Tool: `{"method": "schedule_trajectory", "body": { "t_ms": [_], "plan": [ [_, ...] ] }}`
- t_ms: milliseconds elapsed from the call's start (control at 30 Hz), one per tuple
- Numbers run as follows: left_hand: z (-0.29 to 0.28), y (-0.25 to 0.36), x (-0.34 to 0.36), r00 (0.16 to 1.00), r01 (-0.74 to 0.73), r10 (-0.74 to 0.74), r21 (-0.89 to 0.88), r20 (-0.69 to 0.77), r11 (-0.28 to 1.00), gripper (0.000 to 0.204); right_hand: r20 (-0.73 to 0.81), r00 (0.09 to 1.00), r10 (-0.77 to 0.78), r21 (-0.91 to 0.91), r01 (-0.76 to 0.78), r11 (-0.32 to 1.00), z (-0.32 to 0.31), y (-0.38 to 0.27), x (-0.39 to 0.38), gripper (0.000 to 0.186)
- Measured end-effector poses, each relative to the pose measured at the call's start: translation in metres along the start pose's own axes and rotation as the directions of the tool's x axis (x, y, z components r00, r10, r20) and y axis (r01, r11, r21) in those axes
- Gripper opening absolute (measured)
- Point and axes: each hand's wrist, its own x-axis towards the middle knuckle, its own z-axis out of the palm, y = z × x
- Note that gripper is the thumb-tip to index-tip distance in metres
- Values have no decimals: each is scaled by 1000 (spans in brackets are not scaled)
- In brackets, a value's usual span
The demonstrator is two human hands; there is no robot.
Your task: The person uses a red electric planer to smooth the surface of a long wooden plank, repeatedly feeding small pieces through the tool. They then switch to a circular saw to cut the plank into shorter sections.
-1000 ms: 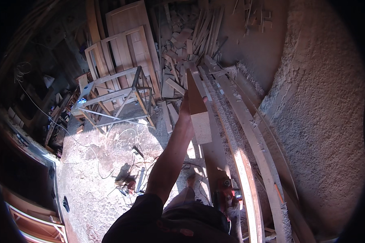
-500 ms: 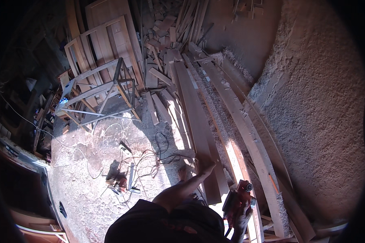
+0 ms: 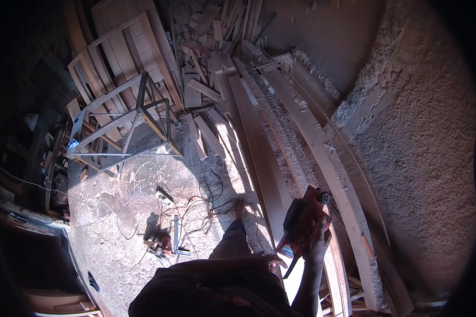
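- Head view: a pale, dusty floor (image 3: 121,195) is catching patches of hard sunlight, while the left side of the room is sinking into shadow and a rough-textured wall (image 3: 418,148) is filling the right.
- Wood shavings (image 3: 308,145) are gathering among the long timbers beside that wall; one thick timber (image 3: 344,179) is carrying one orange strip (image 3: 367,247) near its close end.
- One long plank (image 3: 259,148) is running lengthwise in front of the person, its near end reaching close to the hands.
- One red and dark power tool (image 3: 301,222) is hanging over that near end, slightly tilted; whether it is touching the plank cannot be told.
- Two hands are showing. The right hand (image 3: 318,240) is closing its fingers round the tool's side. The left hand (image 3: 272,260) is staying low, just beside the tool's rear; how far it is opening, or whether it is holding anything, cannot be told.
- One bare foot (image 3: 239,208) is standing left of the plank.
- One wooden trestle frame (image 3: 111,126) is standing on the floor; behind it, at least two door panels (image 3: 127,53) are leaning.
- Offcuts (image 3: 201,31), too many to count, are piling up at the back.
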Motion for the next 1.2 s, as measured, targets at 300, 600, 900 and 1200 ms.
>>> {"method": "schedule_trajectory", "body": {
  "t_ms": [300, 600, 900, 1200],
  "plan": [
    [-201, -40, 79, 603, -186, -255, -444, -756, 877, 62, 367, 917, 154, -479, 44, 877, 198, 30, 199, 55],
    [-203, 23, 161, 679, 16, -102, -124, -727, 992, 129, 389, 872, 297, -627, 14, 779, 317, 61, 295, 72],
    [-217, 42, 168, 693, -202, 27, -158, -720, 967, 76, 457, 880, 131, -684, 253, 684, 260, 73, 266, 53],
    [-212, 44, 165, 731, -260, -130, -451, -670, 854, 61, 500, 860, 100, -714, 345, 609, 324, 65, 313, 44]
  ]
}}
